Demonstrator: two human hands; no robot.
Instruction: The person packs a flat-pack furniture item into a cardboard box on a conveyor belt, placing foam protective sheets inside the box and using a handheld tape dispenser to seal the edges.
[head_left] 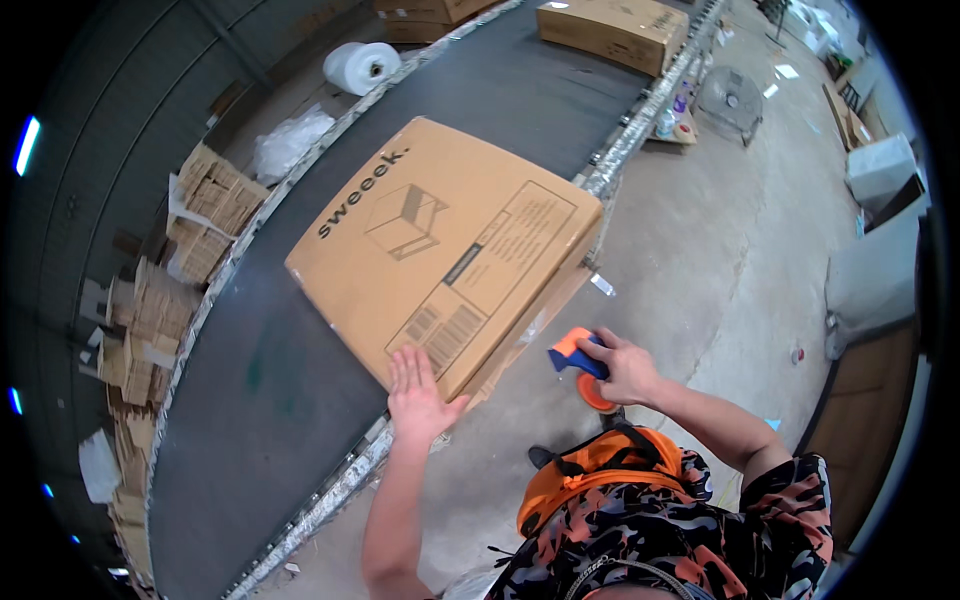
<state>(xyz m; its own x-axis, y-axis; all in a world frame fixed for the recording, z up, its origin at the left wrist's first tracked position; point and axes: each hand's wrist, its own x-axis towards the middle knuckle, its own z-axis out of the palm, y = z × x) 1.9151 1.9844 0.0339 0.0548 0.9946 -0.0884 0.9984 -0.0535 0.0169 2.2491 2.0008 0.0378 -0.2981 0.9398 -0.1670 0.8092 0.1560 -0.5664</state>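
Note:
A large flat cardboard box (440, 255) with black print lies on the dark conveyor belt (290, 410), its near right side reaching over the belt's edge. My left hand (418, 395) rests on the box's near corner, fingers stretched flat on top and thumb at the edge. To the right of the box, my right hand (625, 372) is wrapped round a blue and orange tape dispenser (575, 352), held in the air apart from the cardboard. An orange ring-shaped part (597, 392) shows just below it; whether they are joined is not clear.
Another carton (615, 32) sits farther up the belt. Metal rails (350, 475) edge the conveyor. Beyond it are stacks of flattened cardboard (210, 215) and a white plastic roll (360, 68). A floor fan (730, 100) stands at far right. An orange bag (600, 465) hangs at my waist.

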